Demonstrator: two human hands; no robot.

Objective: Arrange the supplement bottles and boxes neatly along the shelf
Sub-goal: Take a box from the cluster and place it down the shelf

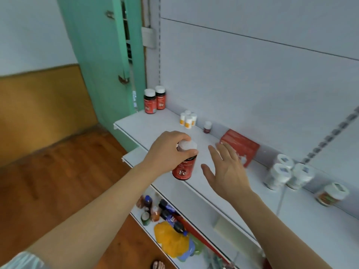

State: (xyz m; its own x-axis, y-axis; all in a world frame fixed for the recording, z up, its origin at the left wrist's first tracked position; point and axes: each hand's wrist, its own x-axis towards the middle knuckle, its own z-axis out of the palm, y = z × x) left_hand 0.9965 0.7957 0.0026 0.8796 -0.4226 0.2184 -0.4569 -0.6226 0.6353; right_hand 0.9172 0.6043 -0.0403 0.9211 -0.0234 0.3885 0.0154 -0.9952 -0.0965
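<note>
Green door (101, 61) at far left corner of room, hinges showing along its right edge. Wooden floor (64, 171) below, brown panel (38, 105) along lower wall at left. Lower shelf (194, 247): drink bottles with dark and blue caps (169, 212) near left end, yellow bag (172, 239) just beside them. Toes of bare foot (158, 265) at bottom edge.

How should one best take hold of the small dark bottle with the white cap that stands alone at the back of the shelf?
Probably by its white cap, from above. The small dark bottle stands upright near the back panel, apart from the yellow-labelled bottles and the red box, so fingertips would likely fit around the cap.
</note>
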